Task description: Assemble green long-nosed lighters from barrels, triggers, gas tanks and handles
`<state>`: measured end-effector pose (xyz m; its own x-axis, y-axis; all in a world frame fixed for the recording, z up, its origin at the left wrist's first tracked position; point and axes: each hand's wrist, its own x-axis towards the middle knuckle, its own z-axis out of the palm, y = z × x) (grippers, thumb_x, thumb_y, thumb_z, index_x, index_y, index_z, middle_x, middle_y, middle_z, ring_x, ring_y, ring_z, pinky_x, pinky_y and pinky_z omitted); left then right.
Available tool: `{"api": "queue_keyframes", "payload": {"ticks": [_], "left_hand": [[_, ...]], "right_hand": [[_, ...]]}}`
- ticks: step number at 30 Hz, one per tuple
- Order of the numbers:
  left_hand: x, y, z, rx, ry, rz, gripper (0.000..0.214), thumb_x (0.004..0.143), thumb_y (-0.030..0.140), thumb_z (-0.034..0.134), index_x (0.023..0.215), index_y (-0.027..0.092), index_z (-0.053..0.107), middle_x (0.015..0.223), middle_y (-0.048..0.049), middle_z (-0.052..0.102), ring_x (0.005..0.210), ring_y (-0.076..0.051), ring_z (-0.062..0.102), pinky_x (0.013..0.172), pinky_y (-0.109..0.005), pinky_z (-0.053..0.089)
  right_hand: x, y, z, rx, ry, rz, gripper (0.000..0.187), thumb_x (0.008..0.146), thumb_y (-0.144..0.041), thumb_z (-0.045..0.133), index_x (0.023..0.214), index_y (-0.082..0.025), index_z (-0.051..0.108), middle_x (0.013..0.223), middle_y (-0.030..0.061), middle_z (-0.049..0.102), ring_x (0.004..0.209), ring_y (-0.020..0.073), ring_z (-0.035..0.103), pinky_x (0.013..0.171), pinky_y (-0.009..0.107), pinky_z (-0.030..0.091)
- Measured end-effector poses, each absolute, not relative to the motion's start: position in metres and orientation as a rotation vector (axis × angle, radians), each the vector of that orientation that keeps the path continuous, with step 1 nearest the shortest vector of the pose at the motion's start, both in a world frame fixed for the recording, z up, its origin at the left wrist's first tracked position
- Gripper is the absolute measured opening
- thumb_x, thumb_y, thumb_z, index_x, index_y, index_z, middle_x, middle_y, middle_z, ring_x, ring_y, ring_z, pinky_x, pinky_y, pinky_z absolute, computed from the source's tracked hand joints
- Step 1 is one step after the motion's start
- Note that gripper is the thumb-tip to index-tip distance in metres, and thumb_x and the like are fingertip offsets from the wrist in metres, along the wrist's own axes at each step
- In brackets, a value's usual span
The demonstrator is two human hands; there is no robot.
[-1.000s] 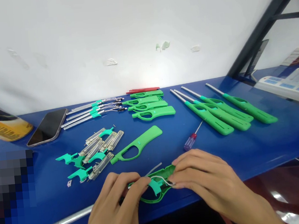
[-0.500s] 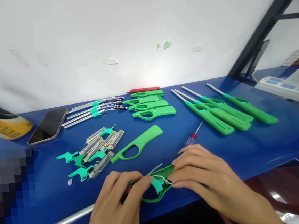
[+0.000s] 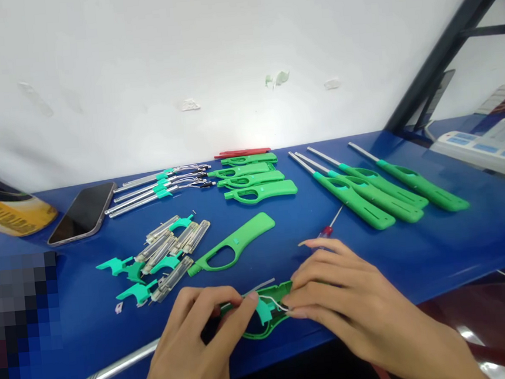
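Lower centre of frame: left hand [image 3: 191, 354] and right hand [image 3: 346, 305] both pinch the open green lighter shell [image 3: 268, 318]; metal tube [image 3: 117, 366] extends left.

Pictured: an open green lighter handle shell [image 3: 283, 292], laid flat near the front edge of the blue table [image 3: 416, 246], its hollow side turned up and its finger loop toward that edge. A teal trigger [image 3: 264, 311] is seated inside the shell, tilted, and a thin white wire [image 3: 275, 304] is looped across the cavity just beside it. A long silver metal tube [image 3: 118, 367] — slotted at its rounded tip — is stretched leftward from the shell's front end. The shell is gripped at its front by the left hand [image 3: 191, 351] and pinched at its rear by the right hand [image 3: 351, 305] — much of it is hidden beneath them.
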<state>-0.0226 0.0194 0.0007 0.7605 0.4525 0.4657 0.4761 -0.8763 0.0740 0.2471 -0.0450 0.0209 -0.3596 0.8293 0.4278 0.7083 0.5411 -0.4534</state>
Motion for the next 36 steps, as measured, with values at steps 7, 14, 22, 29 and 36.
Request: {"api": "queue_keyframes", "payload": {"ticks": [7, 14, 22, 29, 36], "left_hand": [[-0.017, 0.018, 0.006, -2.855, -0.859, -0.885, 0.046, 0.101, -0.002, 0.046, 0.132, 0.026, 0.066, 0.110, -0.0034, 0.068, 0.102, -0.016, 0.059, 0.088, -0.025, 0.055], [-0.018, 0.019, 0.006, -2.916, -0.823, -0.896, 0.041, 0.100, -0.002, 0.050, 0.126, 0.025, 0.068, 0.108, -0.0028, 0.068, 0.102, -0.016, 0.059, 0.084, -0.022, 0.054], [-0.019, 0.019, 0.003, -2.898, -0.842, -0.864, 0.045, 0.098, -0.003, 0.050, 0.127, 0.026, 0.069, 0.111, -0.0036, 0.067, 0.104, -0.016, 0.060, 0.081, -0.020, 0.055], [-0.007, 0.009, 0.007, -2.879, -0.887, -1.080, 0.028, 0.100, 0.006, 0.061, 0.124, 0.019, 0.071, 0.109, -0.0065, 0.067, 0.102, -0.020, 0.061, 0.091, -0.034, 0.055], [-0.008, 0.010, 0.004, -2.862, -0.809, -0.966, 0.024, 0.102, 0.017, 0.067, 0.125, 0.018, 0.071, 0.102, -0.0064, 0.068, 0.095, -0.020, 0.062, 0.084, -0.033, 0.057]], "right_hand": [[0.247, -0.045, 0.012, -1.188, -2.121, 0.201, 0.010, 0.107, -0.021, 0.063, 0.107, -0.024, 0.073, 0.102, -0.0049, 0.075, 0.095, 0.0127, 0.068, 0.121, 0.036, 0.031], [0.247, -0.044, 0.012, -1.174, -2.115, 0.190, 0.010, 0.107, -0.021, 0.063, 0.109, -0.024, 0.072, 0.102, -0.0049, 0.076, 0.097, 0.0122, 0.070, 0.119, 0.033, 0.033], [0.248, -0.045, 0.011, -1.164, -2.104, 0.185, 0.010, 0.107, -0.021, 0.063, 0.110, -0.024, 0.072, 0.102, -0.0039, 0.076, 0.098, 0.0129, 0.070, 0.119, 0.034, 0.035], [0.248, -0.045, 0.010, -1.162, -2.095, 0.219, 0.010, 0.107, -0.020, 0.064, 0.110, -0.024, 0.073, 0.103, -0.0016, 0.078, 0.097, 0.0154, 0.070, 0.112, 0.038, 0.044], [0.247, -0.046, 0.012, -1.217, -2.107, 0.305, 0.009, 0.105, -0.019, 0.065, 0.106, -0.023, 0.073, 0.100, -0.0005, 0.076, 0.098, 0.0174, 0.066, 0.096, 0.035, 0.050]]}}
